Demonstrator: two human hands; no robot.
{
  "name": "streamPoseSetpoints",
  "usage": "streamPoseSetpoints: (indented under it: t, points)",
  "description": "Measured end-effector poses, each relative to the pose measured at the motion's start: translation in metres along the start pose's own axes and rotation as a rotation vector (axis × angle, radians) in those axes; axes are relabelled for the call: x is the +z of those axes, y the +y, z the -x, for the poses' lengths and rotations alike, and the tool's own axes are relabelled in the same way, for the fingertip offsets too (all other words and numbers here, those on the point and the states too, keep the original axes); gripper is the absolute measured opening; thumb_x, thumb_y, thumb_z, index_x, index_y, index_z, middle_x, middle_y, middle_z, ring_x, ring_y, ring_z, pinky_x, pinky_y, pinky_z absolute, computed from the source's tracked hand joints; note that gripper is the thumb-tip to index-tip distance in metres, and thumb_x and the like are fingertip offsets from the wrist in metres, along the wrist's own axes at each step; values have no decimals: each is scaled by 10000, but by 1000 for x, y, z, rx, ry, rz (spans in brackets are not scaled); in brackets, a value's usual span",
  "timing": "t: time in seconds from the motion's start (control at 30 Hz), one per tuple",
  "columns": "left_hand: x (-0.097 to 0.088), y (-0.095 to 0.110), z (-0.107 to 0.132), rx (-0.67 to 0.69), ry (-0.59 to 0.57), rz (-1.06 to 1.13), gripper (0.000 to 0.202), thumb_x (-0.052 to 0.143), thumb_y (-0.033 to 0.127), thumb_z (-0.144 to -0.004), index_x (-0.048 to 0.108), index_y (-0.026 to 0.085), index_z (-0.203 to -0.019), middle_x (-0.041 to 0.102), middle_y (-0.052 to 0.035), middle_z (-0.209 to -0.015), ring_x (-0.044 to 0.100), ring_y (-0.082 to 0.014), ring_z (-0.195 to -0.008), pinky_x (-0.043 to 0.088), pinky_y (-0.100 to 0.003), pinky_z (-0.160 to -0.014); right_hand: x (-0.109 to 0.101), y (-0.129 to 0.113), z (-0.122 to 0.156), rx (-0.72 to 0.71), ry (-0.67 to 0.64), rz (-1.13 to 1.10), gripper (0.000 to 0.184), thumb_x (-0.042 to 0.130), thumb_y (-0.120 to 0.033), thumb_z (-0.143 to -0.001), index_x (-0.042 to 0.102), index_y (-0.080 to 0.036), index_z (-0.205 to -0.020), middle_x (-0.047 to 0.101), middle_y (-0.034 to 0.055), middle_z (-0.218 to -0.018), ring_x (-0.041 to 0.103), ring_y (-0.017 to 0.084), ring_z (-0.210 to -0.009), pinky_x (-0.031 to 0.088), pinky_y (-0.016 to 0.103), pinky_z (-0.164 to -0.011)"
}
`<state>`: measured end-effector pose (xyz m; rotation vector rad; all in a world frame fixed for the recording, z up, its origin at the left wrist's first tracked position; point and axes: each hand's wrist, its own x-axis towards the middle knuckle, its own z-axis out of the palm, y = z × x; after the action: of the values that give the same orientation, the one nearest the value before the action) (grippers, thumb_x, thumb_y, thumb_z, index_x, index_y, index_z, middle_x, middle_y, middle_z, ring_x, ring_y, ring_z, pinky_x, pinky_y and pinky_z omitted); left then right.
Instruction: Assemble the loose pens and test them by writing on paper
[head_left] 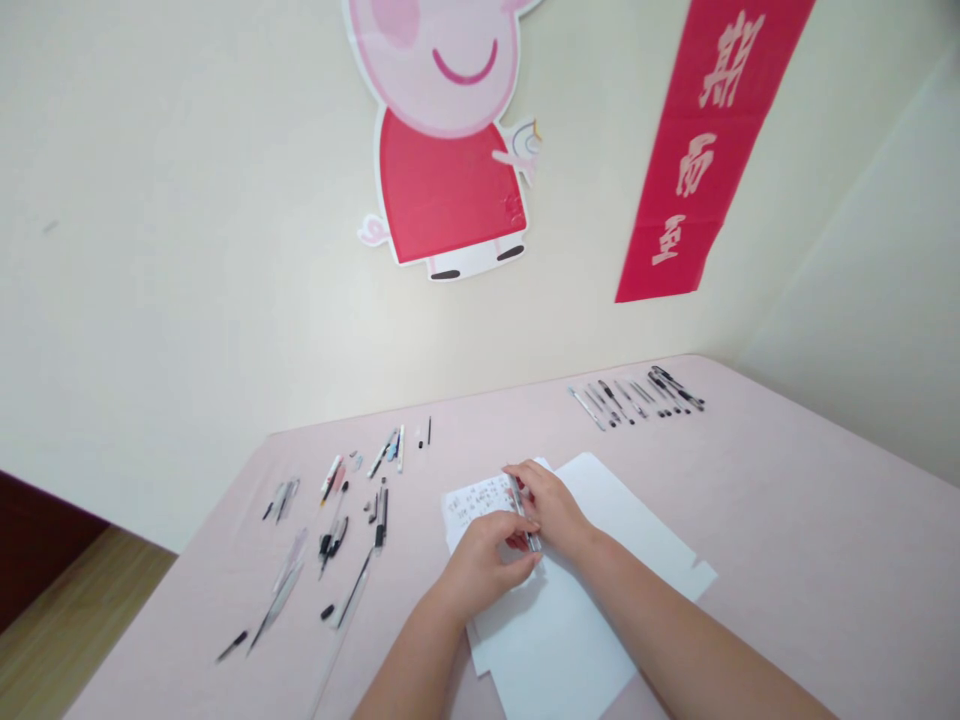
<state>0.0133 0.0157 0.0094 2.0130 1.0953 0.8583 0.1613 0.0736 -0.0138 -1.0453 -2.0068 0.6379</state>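
A slim pen (534, 541) with a clear barrel slants between my two hands, above the white paper. My left hand (484, 562) is closed on its near end, thumb and fingers pinching. Around its far end close the fingers of my right hand (553, 507). My fingers cover part of the pen, so I cannot tell whether its cap is on. Just left of it lies a small sheet with handwriting (472, 503), partly under my hands. Larger white sheets (559, 640) spread below both forearms.
Loose pen parts, including a black cap (328, 612), a long refill (354, 590) and a clear barrel (287, 582), are scattered on the left of the pink tabletop (810, 560). A row of several pens (611, 402) lies at the back right. A wall (225, 250) stands behind.
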Motion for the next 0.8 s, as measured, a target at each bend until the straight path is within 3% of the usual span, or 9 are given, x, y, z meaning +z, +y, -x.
streamPoseSetpoints:
  t: [0.27,0.43,0.57,0.63,0.8]
  points:
    - [-4,5,1,3,-36,-34,349,658,265,-672,596,196,-1008,652,-35,-916,584,-147,-777,449,-301,-783,1,3,0,-17,11,-25,519,389,9,-687,531,-222,-1130,537,24,-889,503,137,-777,423,264,-717]
    - [-4,1,1,11,-6,-106,347,637,254,-688,571,207,-1026,632,-37,-924,570,-165,-826,436,-322,-795,4,6,0,86,69,-106,485,424,-80,-753,469,-236,-1211,561,31,-924,515,122,-717,441,257,-650]
    - [-4,-8,0,38,96,-195,350,610,236,-715,542,205,-1056,615,-44,-935,557,-171,-853,433,-336,-803,2,0,-2,174,148,-107,174,450,-166,-778,569,-171,-904,576,15,-763,517,118,-658,427,246,-622]
    - [-5,-12,0,30,146,-250,354,601,214,-721,531,206,-1068,611,-43,-931,553,-173,-852,434,-339,-797,1,-6,-3,193,109,-120,97,461,-199,-777,546,-167,-743,549,-6,-657,501,112,-608,410,230,-583]
    - [-10,-18,0,6,229,-354,339,570,176,-737,516,213,-1070,602,-45,-949,544,-195,-910,432,-356,-810,4,-16,-4,255,-71,-216,83,541,-237,-726,556,-161,-757,565,-20,-640,498,96,-564,382,200,-523]
